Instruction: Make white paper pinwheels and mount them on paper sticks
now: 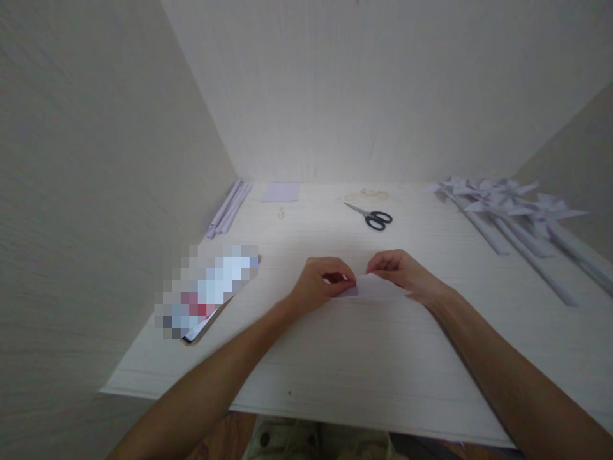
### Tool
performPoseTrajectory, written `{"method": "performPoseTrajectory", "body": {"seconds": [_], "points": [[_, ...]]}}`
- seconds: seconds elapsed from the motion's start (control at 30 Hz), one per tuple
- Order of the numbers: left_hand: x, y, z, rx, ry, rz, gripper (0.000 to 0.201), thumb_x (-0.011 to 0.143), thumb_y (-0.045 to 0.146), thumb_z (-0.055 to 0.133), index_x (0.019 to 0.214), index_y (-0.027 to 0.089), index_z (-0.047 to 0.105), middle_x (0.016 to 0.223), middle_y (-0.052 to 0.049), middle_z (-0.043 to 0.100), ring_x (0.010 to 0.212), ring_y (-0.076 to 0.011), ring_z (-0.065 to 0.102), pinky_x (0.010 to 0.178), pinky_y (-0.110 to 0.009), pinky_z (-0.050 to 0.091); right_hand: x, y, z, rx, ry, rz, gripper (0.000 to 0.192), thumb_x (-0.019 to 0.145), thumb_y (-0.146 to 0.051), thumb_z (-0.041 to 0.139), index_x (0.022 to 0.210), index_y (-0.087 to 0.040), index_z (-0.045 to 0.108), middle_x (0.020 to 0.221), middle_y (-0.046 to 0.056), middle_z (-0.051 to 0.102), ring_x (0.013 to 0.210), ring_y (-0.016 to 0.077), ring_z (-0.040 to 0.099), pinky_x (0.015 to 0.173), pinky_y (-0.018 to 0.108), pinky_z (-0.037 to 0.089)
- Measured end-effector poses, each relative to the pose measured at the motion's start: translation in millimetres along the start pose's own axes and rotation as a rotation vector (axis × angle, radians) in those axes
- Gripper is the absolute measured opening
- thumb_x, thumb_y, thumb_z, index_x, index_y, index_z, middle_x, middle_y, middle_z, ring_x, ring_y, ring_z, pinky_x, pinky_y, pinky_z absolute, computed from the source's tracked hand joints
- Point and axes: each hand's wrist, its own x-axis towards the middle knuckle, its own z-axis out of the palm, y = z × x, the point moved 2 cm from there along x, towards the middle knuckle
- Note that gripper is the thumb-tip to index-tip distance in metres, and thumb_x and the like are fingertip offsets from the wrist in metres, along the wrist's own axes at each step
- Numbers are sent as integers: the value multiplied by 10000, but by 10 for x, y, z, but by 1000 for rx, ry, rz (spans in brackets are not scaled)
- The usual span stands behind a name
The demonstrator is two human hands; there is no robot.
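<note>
Between my two hands, just above the table, is a sheet of pale lilac paper (pixel 380 288). My left hand (pixel 328 278) pinches its left side, where a darker, folded-looking part shows below the fingertips. My right hand (pixel 400 271) has its fingers curled on the paper's far right edge, and the fingertips are partly hidden behind the sheet. One corner of the paper points toward my right wrist. Beyond my hands lies a pair of scissors (pixel 371 216) with black handles, blades pointing to the far left.
Rolled paper sticks (pixel 228 209) lie at the far left, beside a flat paper square (pixel 281 191) and a small rubber band (pixel 281 213). More bands (pixel 373 194) lie at the back. Paper pinwheels (pixel 507 198) on sticks fill the right. A phone (pixel 215 294), its screen blurred, lies left. Walls enclose the table (pixel 306 358).
</note>
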Motion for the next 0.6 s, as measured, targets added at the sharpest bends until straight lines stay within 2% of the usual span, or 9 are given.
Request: {"method": "performPoseTrajectory", "body": {"seconds": [0.2, 0.37, 0.6], "points": [[-1, -4, -11, 8, -10, 11, 71, 648, 166, 585, 653, 111, 630, 667, -43, 609, 561, -81, 538, 500, -174, 430, 2, 22, -14, -56, 29, 17, 186, 523, -281, 697, 589, -144, 590, 518, -17, 580, 434, 68, 493, 404, 191, 343], [-4, 11, -6, 1, -17, 3, 89, 647, 188, 591, 654, 109, 630, 663, -46, 608, 550, -79, 537, 497, -172, 435, 11, 22, -22, -109, -12, 21, 192, 555, -310, 676, 611, -144, 596, 531, -18, 567, 437, 71, 478, 398, 197, 330], [-5, 6, 0, 23, -18, 2, 119, 653, 222, 586, 659, 112, 633, 671, -50, 615, 540, -77, 540, 493, -172, 445, 27, 34, -34, -130, -3, -2, 211, 555, -338, 670, 602, -149, 589, 531, -26, 550, 445, 67, 464, 406, 195, 326]]}}
